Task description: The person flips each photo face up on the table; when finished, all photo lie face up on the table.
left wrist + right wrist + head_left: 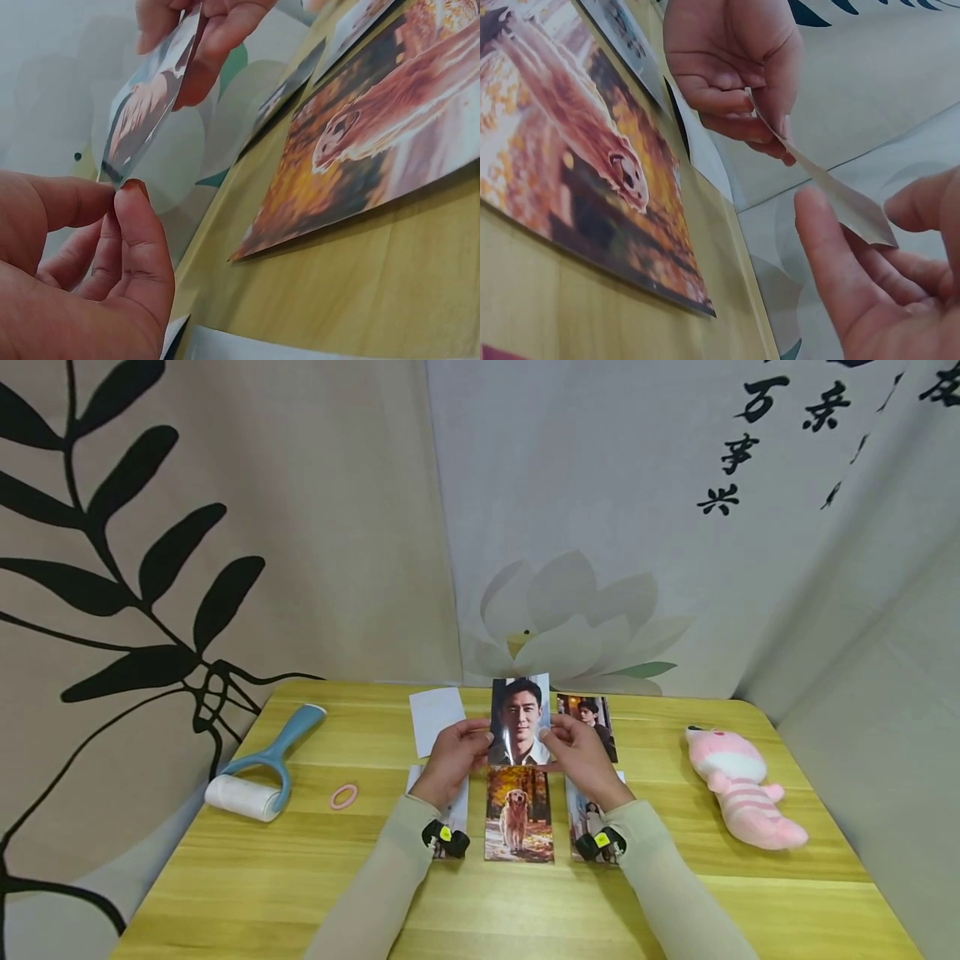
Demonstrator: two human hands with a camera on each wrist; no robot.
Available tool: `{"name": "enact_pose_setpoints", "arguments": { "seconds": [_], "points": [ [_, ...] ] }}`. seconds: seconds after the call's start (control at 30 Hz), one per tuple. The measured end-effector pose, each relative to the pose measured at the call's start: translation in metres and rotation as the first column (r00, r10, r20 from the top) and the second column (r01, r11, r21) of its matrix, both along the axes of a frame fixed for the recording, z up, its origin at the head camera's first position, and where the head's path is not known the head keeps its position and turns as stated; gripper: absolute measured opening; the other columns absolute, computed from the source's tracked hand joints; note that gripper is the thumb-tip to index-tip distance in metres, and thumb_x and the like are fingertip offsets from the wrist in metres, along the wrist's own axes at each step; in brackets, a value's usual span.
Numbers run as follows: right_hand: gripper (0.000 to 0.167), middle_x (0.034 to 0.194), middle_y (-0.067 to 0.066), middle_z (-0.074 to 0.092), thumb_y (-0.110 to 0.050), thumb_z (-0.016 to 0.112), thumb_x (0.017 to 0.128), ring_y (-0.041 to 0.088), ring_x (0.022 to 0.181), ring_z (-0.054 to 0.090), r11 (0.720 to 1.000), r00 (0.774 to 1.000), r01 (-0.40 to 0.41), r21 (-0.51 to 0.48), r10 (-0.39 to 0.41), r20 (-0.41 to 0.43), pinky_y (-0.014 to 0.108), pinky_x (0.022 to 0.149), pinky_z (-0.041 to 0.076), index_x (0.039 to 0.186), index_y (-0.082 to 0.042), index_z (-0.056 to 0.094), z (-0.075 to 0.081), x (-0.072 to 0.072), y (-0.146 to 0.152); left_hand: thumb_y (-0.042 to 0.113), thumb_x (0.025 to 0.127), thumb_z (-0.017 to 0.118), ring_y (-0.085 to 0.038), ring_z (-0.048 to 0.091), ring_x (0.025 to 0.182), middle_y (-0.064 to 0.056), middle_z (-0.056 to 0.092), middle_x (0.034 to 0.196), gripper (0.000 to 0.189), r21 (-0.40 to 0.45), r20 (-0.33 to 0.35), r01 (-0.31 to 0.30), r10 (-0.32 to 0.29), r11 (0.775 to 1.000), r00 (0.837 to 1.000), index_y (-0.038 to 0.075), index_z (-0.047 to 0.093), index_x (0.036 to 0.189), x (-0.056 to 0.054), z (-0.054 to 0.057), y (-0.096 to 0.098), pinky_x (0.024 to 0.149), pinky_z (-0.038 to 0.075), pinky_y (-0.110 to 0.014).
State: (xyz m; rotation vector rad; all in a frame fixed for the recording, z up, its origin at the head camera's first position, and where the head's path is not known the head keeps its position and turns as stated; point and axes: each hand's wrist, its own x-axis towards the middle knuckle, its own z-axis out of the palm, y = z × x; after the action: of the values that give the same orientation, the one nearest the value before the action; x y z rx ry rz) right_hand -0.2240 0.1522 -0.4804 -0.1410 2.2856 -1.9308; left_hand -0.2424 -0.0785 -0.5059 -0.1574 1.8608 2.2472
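A portrait photo (520, 718) of a person is held up off the table, above a dog photo (517, 818) in the head view. My left hand (453, 760) pinches its left edge between thumb and fingers; the left wrist view shows this pinch on the photo (150, 105) closely. At the opposite edge, my right hand (588, 760) grips it, thumb in front and fingers behind. Beyond the left hand lies a blank white card (437, 714). Another photo (600, 714) lies behind the right hand. Two more photos are partly hidden beneath the wrists.
On the left of the wooden table (247, 893) lie a lint roller (258, 772) with a blue handle and a small pink ring (344, 797). A pink plush toy (750, 789) lies at the right. Printed curtains (337, 527) hang behind the table.
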Motion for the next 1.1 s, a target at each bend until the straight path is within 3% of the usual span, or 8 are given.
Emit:
{"name": "enact_pose_setpoints", "arguments": {
  "seconds": [0.23,0.53,0.6,0.77,1.1],
  "points": [
    [0.048,0.117,0.019,0.063,-0.014,0.06,0.108,0.017,0.088,0.064,0.999,1.0,0.026,0.024,-0.026,-0.007,0.051,0.083,0.065,0.152,0.003,0.049,-0.004,-0.006,0.002,0.004,0.102,0.066,-0.009,0.063,0.077,0.0,0.069,0.1,0.033,0.002,0.009,-0.004,0.004,1.0,1.0,0.002,0.067,0.135,-0.006,-0.001,-0.001,0.064,0.055,-0.02],
    [0.042,0.108,0.015,0.065,-0.016,0.058,0.108,0.023,0.072,0.064,0.979,0.996,0.086,0.186,-0.08,-0.039,0.049,0.071,0.063,0.147,-0.001,0.058,-0.001,-0.018,0.003,0.007,0.103,0.067,-0.009,0.061,0.078,-0.003,0.067,0.106,0.036,-0.059,0.0,0.007,-0.007,0.998,1.0,0.005,0.068,0.139,-0.016,0.003,0.001,0.069,0.056,-0.021],
    [0.041,0.103,0.014,0.064,-0.015,0.057,0.108,0.021,0.068,0.06,0.976,0.996,0.085,0.201,-0.078,-0.044,0.044,0.065,0.06,0.147,-0.001,0.059,0.0,-0.021,0.002,0.005,0.102,0.067,-0.009,0.06,0.077,-0.003,0.066,0.106,0.037,-0.072,-0.001,-0.001,0.001,0.997,1.0,0.004,0.067,0.139,-0.019,0.004,0.002,0.068,0.056,-0.021],
    [0.041,0.096,0.012,0.062,-0.011,0.055,0.107,0.019,0.064,0.055,0.974,0.996,0.08,0.213,-0.073,-0.042,0.031,0.056,0.048,0.146,0.001,0.059,0.0,-0.029,0.003,0.003,0.1,0.067,-0.008,0.062,0.075,-0.007,0.07,0.108,0.038,-0.114,-0.014,-0.022,0.02,0.993,1.0,0.001,0.067,0.139,-0.024,0.003,0.006,0.067,0.057,-0.02],
    [0.042,0.098,0.012,0.067,-0.006,0.061,0.1,0.02,0.067,0.063,0.957,0.994,0.108,0.271,-0.096,-0.056,0.03,0.056,0.052,0.142,0.001,0.063,-0.01,-0.038,0.004,-0.003,0.099,0.066,-0.008,0.062,0.075,-0.005,0.066,0.099,0.036,-0.155,-0.02,-0.054,0.051,0.986,0.998,-0.002,0.069,0.135,-0.028,-0.001,0.007,0.067,0.057,-0.018]
  ]
}}
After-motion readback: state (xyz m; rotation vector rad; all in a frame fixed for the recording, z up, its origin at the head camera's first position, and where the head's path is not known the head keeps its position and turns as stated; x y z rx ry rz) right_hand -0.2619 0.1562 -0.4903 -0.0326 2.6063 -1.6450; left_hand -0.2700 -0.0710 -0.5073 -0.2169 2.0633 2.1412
